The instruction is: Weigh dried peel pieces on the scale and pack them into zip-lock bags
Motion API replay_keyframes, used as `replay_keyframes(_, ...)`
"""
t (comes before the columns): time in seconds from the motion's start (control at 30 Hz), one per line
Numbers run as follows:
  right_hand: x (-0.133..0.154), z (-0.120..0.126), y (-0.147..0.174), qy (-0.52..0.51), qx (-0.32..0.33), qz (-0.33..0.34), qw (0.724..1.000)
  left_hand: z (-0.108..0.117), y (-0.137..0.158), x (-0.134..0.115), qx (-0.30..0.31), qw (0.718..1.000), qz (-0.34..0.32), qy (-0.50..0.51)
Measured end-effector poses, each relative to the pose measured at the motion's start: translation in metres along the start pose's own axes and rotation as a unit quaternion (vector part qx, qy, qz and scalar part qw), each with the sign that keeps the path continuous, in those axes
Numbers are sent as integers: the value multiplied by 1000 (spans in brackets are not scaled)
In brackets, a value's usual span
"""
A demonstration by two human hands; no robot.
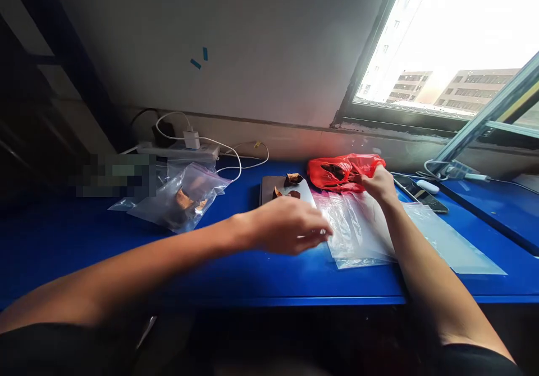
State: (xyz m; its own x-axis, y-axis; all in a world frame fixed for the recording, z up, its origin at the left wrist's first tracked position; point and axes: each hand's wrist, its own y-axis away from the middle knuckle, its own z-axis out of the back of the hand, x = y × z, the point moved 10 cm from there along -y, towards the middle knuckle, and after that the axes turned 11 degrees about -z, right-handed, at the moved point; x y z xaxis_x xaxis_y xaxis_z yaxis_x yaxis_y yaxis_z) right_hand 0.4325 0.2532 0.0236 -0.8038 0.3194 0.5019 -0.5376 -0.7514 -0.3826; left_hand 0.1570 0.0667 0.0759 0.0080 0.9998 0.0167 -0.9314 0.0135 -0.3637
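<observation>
Fingers of the right hand [380,185] are clamped on a thin, crinkled red plastic bag [332,179]; those of the left hand [290,225] curl, blurred, and whether they pinch anything I cannot tell. Just beyond the left knuckles, 3 rough, curled brown pieces [293,179] rest on a flat silvery slab [309,191].

L arm [168,268] angled inward, L hand [286,224] blurred, fingers [315,222] bunched; R arm [425,264] extended fwd, R hand [379,184] w/ fingers curled.
</observation>
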Motion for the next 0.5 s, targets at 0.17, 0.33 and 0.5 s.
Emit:
replay_keyframes(0.17, -2, 35, 6, -44, -78, -30, 996, -5, -72, 66, 50, 978, 56, -194)
replay_keyframes(0.33, 2, 81, 27, -54, -229, -62, 970, -37, -119, 137, 58, 968, 111, -219)
replay_keyframes(0.5, 72, 76, 58, -131, -208, 105, 963, -45, -119, 176, 48, 968, 130, -209)
